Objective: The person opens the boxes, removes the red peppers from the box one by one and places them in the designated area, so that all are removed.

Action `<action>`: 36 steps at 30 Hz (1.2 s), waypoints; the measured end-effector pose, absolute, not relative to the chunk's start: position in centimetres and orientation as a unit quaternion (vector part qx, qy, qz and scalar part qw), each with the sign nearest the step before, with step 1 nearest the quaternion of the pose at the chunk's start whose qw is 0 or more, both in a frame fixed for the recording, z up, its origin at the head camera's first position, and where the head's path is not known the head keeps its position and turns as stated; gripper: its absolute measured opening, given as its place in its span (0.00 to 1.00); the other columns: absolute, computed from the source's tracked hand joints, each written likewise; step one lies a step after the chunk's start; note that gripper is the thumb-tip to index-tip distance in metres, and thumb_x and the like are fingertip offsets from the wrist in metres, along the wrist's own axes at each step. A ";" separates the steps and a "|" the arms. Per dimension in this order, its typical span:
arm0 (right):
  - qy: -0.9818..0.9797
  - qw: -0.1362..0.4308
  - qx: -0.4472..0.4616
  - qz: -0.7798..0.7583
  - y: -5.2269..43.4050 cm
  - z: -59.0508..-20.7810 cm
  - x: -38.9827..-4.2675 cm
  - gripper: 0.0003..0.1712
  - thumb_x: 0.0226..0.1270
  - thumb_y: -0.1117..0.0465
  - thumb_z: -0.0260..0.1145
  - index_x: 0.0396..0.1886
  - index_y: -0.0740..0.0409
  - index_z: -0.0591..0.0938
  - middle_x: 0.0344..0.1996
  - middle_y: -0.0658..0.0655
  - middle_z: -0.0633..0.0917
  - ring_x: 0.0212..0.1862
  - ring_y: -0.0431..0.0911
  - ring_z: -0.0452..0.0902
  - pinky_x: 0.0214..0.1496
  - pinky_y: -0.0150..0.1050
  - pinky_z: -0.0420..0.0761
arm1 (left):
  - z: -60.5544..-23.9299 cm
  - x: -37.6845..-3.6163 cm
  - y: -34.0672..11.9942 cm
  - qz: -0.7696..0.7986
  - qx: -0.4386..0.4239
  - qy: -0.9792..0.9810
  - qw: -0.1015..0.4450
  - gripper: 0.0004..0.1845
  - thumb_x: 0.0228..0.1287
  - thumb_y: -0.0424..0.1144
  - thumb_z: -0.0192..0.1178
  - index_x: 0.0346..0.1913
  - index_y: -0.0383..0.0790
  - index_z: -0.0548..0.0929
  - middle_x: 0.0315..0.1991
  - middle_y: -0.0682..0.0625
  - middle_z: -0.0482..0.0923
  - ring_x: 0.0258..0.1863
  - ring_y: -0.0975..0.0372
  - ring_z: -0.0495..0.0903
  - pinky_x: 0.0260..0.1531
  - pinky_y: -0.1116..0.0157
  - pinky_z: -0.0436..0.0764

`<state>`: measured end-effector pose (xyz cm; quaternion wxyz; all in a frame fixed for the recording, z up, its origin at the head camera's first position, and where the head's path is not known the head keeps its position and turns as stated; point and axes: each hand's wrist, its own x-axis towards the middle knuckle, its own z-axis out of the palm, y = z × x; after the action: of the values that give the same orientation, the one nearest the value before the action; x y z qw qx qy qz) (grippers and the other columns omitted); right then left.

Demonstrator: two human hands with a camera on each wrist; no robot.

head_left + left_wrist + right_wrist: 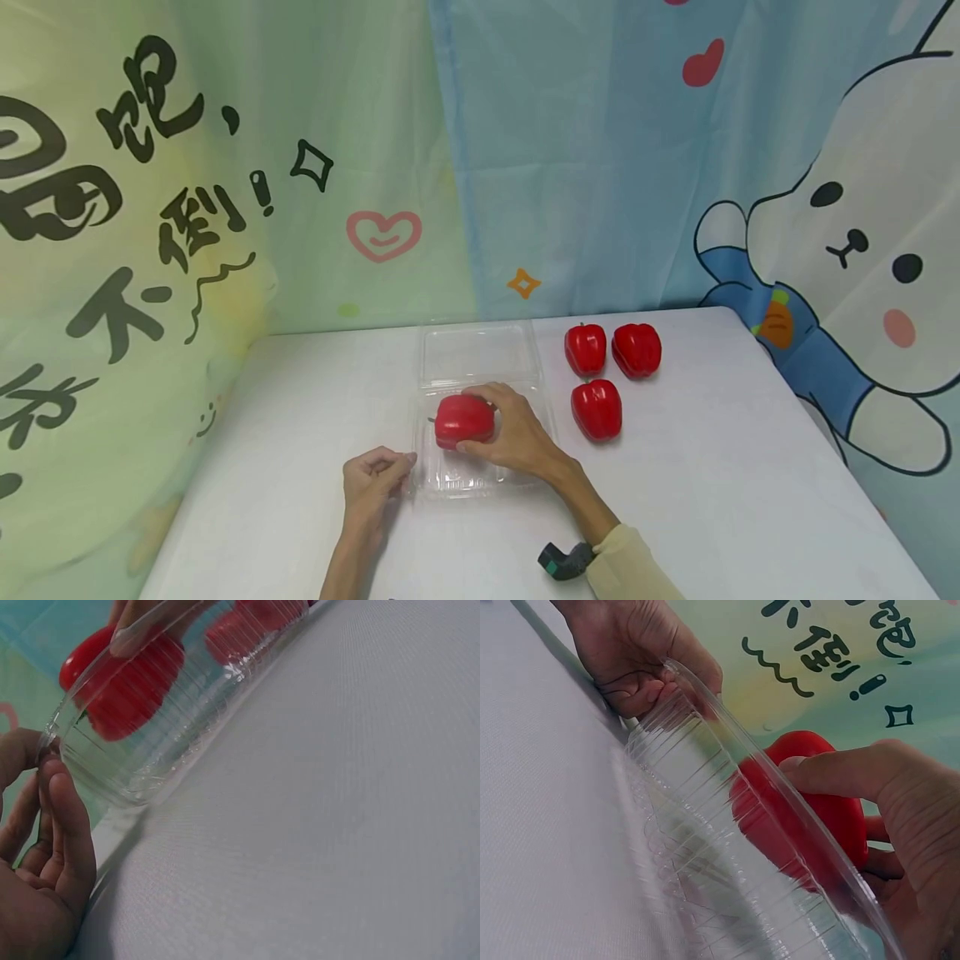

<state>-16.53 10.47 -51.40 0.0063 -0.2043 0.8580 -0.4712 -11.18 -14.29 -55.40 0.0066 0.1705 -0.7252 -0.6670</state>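
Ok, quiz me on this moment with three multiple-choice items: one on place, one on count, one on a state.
1. Where is the right hand holding its pepper?
A. over the clear box
B. off the table
C. against the curtain

2. How many loose peppers lie to the right of the box?
A. one
B. three
C. five

3. The box lid is:
A. shut
B. missing
C. open

Key: 1 A, the pepper sits above the tray; 2 B, three lie together; 3 C, the lid lies flat behind. The left hand pinches the box rim.
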 end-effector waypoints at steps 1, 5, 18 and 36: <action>0.859 0.005 -0.205 -0.470 10.5 -51.4 -16.5 0.47 0.52 0.54 0.87 0.73 0.50 0.80 0.67 0.53 0.85 0.66 0.50 0.83 0.62 0.51 0.90 | -55.4 -11.2 -14.3 -0.664 0.173 -0.727 0.006 0.07 0.61 0.35 0.77 0.30 0.37 0.88 0.22 0.49 0.88 0.19 0.64 0.82 0.25 0.69 0.82; 0.859 -0.003 -0.207 -0.469 10.6 -51.4 -16.5 0.47 0.51 0.53 0.88 0.73 0.49 0.80 0.66 0.52 0.85 0.66 0.49 0.83 0.62 0.49 0.90 | -55.5 -11.2 -14.3 -0.653 0.180 -0.736 0.005 0.08 0.60 0.36 0.78 0.30 0.38 0.89 0.23 0.49 0.89 0.20 0.64 0.82 0.25 0.69 0.82; 0.855 -0.018 -0.214 -0.471 10.6 -51.4 -16.4 0.47 0.50 0.52 0.88 0.72 0.50 0.81 0.66 0.50 0.85 0.65 0.48 0.83 0.62 0.47 0.90 | -55.8 -11.3 -14.3 -0.653 0.173 -0.737 0.011 0.09 0.61 0.37 0.78 0.31 0.37 0.89 0.23 0.47 0.90 0.20 0.64 0.82 0.24 0.69 0.82; 0.849 -0.043 -0.213 -0.482 11.8 -51.2 -16.5 0.47 0.48 0.52 0.90 0.70 0.47 0.82 0.65 0.49 0.86 0.64 0.47 0.83 0.61 0.50 0.90 | -55.3 -11.2 -14.1 -0.663 0.176 -0.728 0.009 0.08 0.60 0.35 0.77 0.29 0.37 0.88 0.22 0.48 0.88 0.20 0.64 0.81 0.24 0.69 0.81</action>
<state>-16.45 11.81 -51.20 -0.0428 -0.2127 0.8488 -0.4822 -11.19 -14.15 -55.34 0.0087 0.1755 -0.7278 -0.6629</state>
